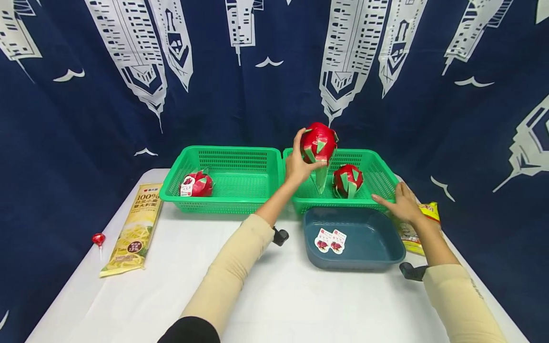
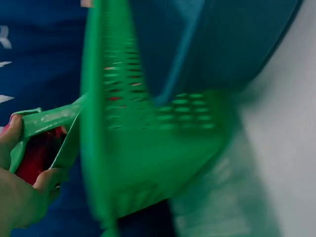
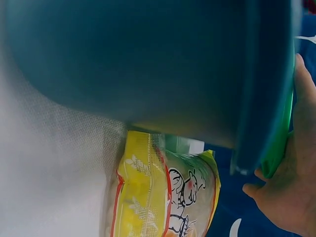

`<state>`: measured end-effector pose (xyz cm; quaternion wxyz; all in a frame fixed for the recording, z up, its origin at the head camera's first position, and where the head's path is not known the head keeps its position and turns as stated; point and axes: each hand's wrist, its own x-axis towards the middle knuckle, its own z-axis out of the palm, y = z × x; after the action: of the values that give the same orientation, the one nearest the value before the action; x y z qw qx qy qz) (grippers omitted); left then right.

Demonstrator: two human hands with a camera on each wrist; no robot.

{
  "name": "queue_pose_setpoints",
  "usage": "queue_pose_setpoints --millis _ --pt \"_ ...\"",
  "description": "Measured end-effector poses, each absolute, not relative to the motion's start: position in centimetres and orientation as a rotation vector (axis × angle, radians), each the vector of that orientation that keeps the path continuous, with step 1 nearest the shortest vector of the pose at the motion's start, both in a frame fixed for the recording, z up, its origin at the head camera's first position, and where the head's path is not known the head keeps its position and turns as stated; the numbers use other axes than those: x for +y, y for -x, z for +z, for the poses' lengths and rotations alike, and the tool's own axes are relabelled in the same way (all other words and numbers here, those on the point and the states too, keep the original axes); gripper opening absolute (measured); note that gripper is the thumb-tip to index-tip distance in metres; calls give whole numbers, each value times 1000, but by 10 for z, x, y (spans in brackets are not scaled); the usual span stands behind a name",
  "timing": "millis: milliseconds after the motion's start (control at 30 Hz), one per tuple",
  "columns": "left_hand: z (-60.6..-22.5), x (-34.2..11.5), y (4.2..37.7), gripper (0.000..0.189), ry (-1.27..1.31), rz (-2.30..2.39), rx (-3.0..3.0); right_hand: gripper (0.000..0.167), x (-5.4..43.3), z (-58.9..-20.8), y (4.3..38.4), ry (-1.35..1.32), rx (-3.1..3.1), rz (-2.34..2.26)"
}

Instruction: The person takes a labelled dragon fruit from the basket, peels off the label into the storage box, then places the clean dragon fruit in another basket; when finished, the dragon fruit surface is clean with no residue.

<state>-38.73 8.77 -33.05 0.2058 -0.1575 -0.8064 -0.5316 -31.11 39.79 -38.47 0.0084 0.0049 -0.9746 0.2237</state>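
My left hand holds a red dragon fruit with green scales above the right green basket. In the left wrist view its fingers and thumb are around the red-and-green fruit. Another dragon fruit lies inside that basket. My right hand grips the basket's front right corner; the right wrist view shows thumb and fingers on either side of the green rim. In front of the basket, a dark blue tray holds two dragon fruit stickers.
The left green basket holds a dragon fruit bearing a white label. A yellow pasta packet and a red lollipop lie at the left. A yellow bag sits right of the tray, beneath my right forearm.
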Motion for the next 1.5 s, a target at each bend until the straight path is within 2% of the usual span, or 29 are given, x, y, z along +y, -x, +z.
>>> queue_pose_setpoints --millis 233,500,733,1000,1200,1367,1500 --pt "-372 114 408 99 257 -1464 -2499 104 397 -389 310 -3 -3038 691" --pt "-393 119 419 99 143 -1584 -2716 104 395 -395 305 13 -3019 717" --pt "-392 123 431 103 97 -1630 -2904 105 398 -391 309 35 -3014 710" --pt "-376 115 427 97 237 -1777 -2856 106 397 -386 312 49 -3006 703" --pt "-335 61 392 86 431 -1973 -2578 106 395 -386 311 39 -2986 747" --pt "-307 -18 348 63 374 -1970 -2129 105 394 -387 312 16 -3002 732" --pt "-312 -91 321 49 221 -1795 -1830 105 388 -379 312 -23 -3019 654"
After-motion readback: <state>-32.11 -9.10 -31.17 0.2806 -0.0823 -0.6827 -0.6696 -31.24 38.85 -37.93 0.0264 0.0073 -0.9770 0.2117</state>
